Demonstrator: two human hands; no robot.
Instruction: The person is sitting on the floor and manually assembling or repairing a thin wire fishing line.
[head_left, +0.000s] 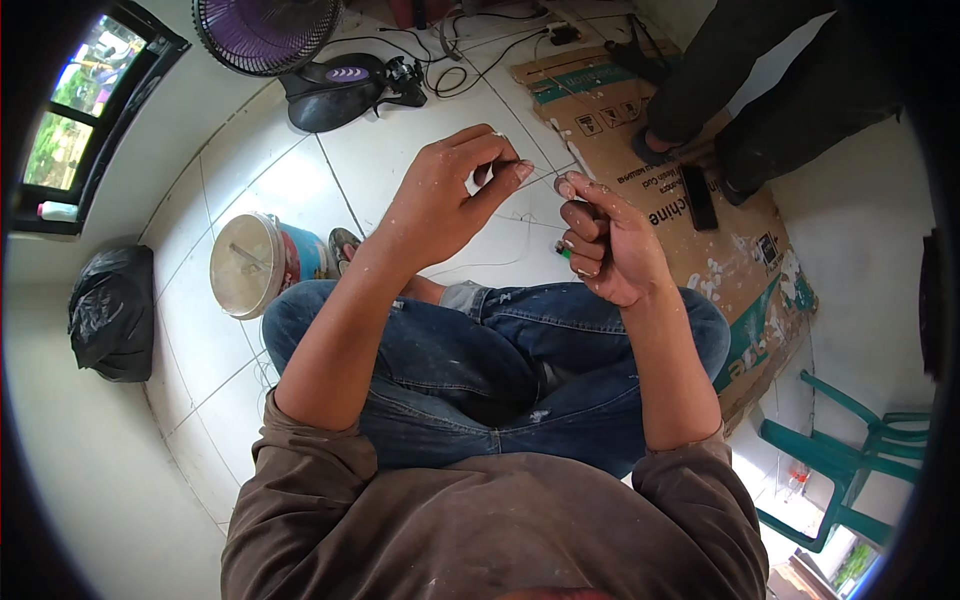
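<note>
I sit cross-legged on the floor with both hands raised before me. My left hand (450, 199) pinches a thin wire or thread (543, 171) between thumb and fingertips. At the other end of the short taut-looking stretch, my right hand (619, 244) grips it between thumb and index finger, its other fingers curled. A fine loose strand hangs below and trails over the white floor tiles (420, 161). By the curled right fingers shows a small green object (562, 250), mostly hidden; whether I hold it cannot be told. Whitish specks dot both hands.
Flattened cardboard (660, 195) lies at right, bearing a black phone (698, 197) and another person's feet (651, 146). A fan (334, 90), fishing reel (403, 79) and cables (450, 82) lie ahead. A lidded bucket (244, 266), black bag (112, 315) and green chair (840, 457) stand around me.
</note>
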